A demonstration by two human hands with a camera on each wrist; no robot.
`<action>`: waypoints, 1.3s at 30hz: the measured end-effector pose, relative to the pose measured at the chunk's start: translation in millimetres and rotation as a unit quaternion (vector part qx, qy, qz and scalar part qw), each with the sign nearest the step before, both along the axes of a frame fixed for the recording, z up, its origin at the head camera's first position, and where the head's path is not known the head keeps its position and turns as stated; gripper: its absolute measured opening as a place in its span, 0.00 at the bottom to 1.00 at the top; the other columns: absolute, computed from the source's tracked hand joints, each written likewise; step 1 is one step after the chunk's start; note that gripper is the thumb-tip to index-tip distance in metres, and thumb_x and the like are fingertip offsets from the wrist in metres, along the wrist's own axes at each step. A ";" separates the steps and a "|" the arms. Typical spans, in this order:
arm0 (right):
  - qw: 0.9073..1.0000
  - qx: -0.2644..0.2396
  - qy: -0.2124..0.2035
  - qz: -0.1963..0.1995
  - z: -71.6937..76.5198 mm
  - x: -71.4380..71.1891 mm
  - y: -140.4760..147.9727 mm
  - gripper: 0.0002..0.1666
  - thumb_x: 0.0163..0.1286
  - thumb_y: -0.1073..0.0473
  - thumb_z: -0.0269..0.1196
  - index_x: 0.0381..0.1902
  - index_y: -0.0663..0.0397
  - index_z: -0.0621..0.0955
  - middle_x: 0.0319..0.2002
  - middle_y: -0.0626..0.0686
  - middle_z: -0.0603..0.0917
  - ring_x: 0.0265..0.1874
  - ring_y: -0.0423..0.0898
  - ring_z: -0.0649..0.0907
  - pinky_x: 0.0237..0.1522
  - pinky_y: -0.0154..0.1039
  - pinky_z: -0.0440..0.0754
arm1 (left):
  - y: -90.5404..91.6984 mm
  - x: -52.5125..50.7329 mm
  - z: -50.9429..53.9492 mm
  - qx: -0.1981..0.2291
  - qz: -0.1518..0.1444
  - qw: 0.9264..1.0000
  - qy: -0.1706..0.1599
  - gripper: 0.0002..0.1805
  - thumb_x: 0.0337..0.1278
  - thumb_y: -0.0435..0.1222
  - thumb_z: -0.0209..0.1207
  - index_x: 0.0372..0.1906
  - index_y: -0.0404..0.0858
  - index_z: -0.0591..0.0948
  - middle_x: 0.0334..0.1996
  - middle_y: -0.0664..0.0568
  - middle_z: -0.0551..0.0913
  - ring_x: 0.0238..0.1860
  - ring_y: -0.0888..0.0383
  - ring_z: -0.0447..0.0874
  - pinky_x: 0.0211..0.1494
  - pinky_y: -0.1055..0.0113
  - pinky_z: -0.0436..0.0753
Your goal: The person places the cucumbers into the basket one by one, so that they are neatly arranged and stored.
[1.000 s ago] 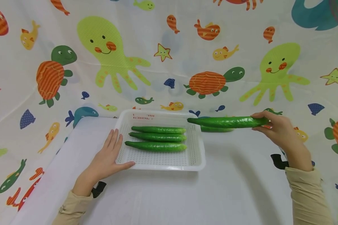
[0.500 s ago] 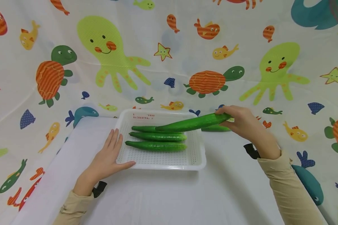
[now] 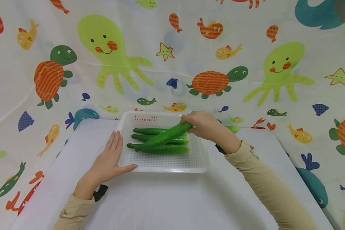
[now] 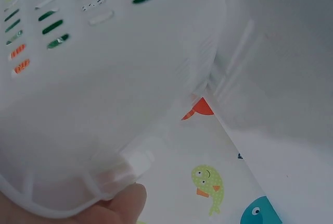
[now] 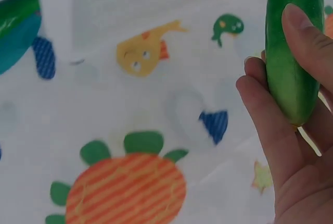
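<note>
My right hand (image 3: 208, 127) grips a green cucumber (image 3: 166, 135) by its right end, over a white plastic basket (image 3: 166, 170). The cucumber slants down to the left, and its tip overlaps the lower cucumber (image 3: 172, 149) in the basket; whether they touch I cannot tell. Three cucumbers lie side by side in there. In the right wrist view, thumb and fingers wrap the end of the held cucumber (image 5: 294, 62). Fingers spread, my left hand (image 3: 106, 161) rests against the basket's left side. The left wrist view shows fingertips (image 4: 130, 203) at the basket wall (image 4: 104, 104).
Another cucumber (image 3: 233, 128) lies on the white table (image 3: 166, 201) right of the basket, mostly hidden behind my right arm. A sea-animal printed cloth (image 3: 149, 35) hangs behind the table and shows along both sides.
My right hand has carried its cucumber leftward from the table's right side to over the basket, tilting its far tip downward. The left hand has stayed at the basket.
</note>
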State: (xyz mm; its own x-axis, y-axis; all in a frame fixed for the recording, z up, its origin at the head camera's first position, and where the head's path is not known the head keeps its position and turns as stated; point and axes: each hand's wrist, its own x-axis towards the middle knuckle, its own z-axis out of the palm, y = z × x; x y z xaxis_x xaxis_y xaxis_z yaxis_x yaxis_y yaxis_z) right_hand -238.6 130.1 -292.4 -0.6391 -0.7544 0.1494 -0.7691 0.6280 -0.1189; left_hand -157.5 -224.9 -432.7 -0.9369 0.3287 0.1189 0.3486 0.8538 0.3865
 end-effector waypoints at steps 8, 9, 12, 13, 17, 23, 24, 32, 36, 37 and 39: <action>0.998 0.052 -0.030 0.008 -23.5 -1.7 -35.0 0.20 0.57 0.67 0.74 0.47 0.54 0.82 0.44 0.53 0.88 0.40 0.49 0.86 0.43 0.41 0.84 | 0.0 1.6 0.4 0.003 0.001 1.000 0.000 0.69 0.50 0.67 0.62 0.76 0.25 0.40 0.78 0.36 0.32 0.78 0.44 0.24 0.70 0.37 0.57; 0.998 0.056 -0.031 0.006 -26.9 -2.0 -36.9 0.21 0.57 0.66 0.75 0.48 0.54 0.82 0.44 0.53 0.88 0.40 0.49 0.86 0.43 0.41 0.84 | 0.1 2.1 0.5 0.003 0.002 1.000 -0.001 0.69 0.50 0.67 0.62 0.76 0.25 0.40 0.78 0.36 0.32 0.78 0.44 0.25 0.70 0.37 0.57; 0.997 0.067 -0.041 0.004 -36.3 -3.0 -38.8 0.21 0.57 0.64 0.75 0.48 0.54 0.81 0.43 0.53 0.88 0.39 0.49 0.86 0.43 0.40 0.84 | 1.1 3.2 0.9 0.005 0.002 1.000 0.000 0.69 0.50 0.67 0.62 0.76 0.25 0.40 0.78 0.36 0.32 0.78 0.43 0.25 0.70 0.37 0.58; 0.997 0.068 -0.049 0.001 -38.5 -3.4 -38.4 0.22 0.57 0.64 0.75 0.48 0.55 0.81 0.42 0.54 0.88 0.39 0.49 0.86 0.44 0.40 0.84 | 1.5 3.3 1.1 0.005 0.002 1.000 0.000 0.69 0.50 0.67 0.62 0.76 0.25 0.40 0.78 0.35 0.32 0.78 0.43 0.25 0.70 0.37 0.58; 0.993 0.068 -0.094 -0.016 -45.9 -8.1 -35.5 0.21 0.55 0.63 0.77 0.45 0.56 0.80 0.39 0.53 0.86 0.37 0.47 0.84 0.42 0.40 0.83 | 2.3 3.2 2.5 0.005 0.002 1.000 -0.002 0.69 0.50 0.67 0.63 0.76 0.24 0.40 0.78 0.36 0.32 0.78 0.43 0.25 0.70 0.37 0.58; 0.979 0.122 -0.154 -0.058 -56.4 -19.1 -37.2 0.22 0.50 0.62 0.80 0.42 0.56 0.82 0.36 0.50 0.84 0.34 0.44 0.79 0.39 0.39 0.81 | 1.0 2.2 2.9 0.001 0.002 1.000 -0.003 0.69 0.51 0.67 0.63 0.76 0.24 0.40 0.78 0.35 0.32 0.78 0.43 0.25 0.70 0.37 0.58; 0.975 0.137 -0.161 -0.066 -58.2 -20.6 -38.4 0.22 0.50 0.61 0.80 0.42 0.56 0.84 0.37 0.49 0.84 0.34 0.44 0.79 0.39 0.39 0.81 | 0.8 1.8 2.8 0.001 0.001 1.000 -0.002 0.69 0.51 0.67 0.63 0.76 0.24 0.40 0.78 0.35 0.32 0.78 0.43 0.25 0.70 0.37 0.58; 0.945 0.246 -0.185 -0.114 -67.9 -16.0 -55.0 0.21 0.48 0.61 0.80 0.39 0.52 0.84 0.36 0.46 0.83 0.33 0.42 0.79 0.38 0.39 0.82 | 0.6 -0.2 3.2 0.002 0.001 1.000 -0.002 0.69 0.51 0.67 0.62 0.76 0.24 0.40 0.78 0.36 0.32 0.78 0.43 0.25 0.70 0.37 0.58; 0.927 0.278 -0.208 -0.143 -77.2 -11.2 -62.1 0.23 0.47 0.60 0.81 0.37 0.49 0.80 0.32 0.44 0.80 0.31 0.42 0.78 0.36 0.39 0.81 | -0.4 0.7 2.3 0.003 0.003 1.000 -0.006 0.69 0.50 0.67 0.62 0.76 0.24 0.39 0.78 0.36 0.31 0.78 0.43 0.25 0.70 0.37 0.58; 0.922 0.284 -0.217 -0.153 -79.8 -10.5 -63.3 0.24 0.46 0.60 0.81 0.37 0.48 0.79 0.32 0.44 0.80 0.31 0.42 0.78 0.35 0.39 0.81 | -0.4 0.9 2.0 0.003 0.003 1.000 -0.006 0.69 0.50 0.67 0.62 0.76 0.24 0.39 0.78 0.36 0.31 0.78 0.43 0.25 0.70 0.37 0.58; 0.912 0.294 -0.230 -0.171 -85.7 -10.0 -65.3 0.26 0.46 0.60 0.82 0.40 0.47 0.79 0.34 0.44 0.80 0.33 0.42 0.79 0.37 0.40 0.81 | -0.3 1.2 1.5 0.003 0.002 1.000 -0.005 0.69 0.50 0.67 0.62 0.76 0.24 0.40 0.78 0.36 0.31 0.78 0.43 0.25 0.70 0.37 0.58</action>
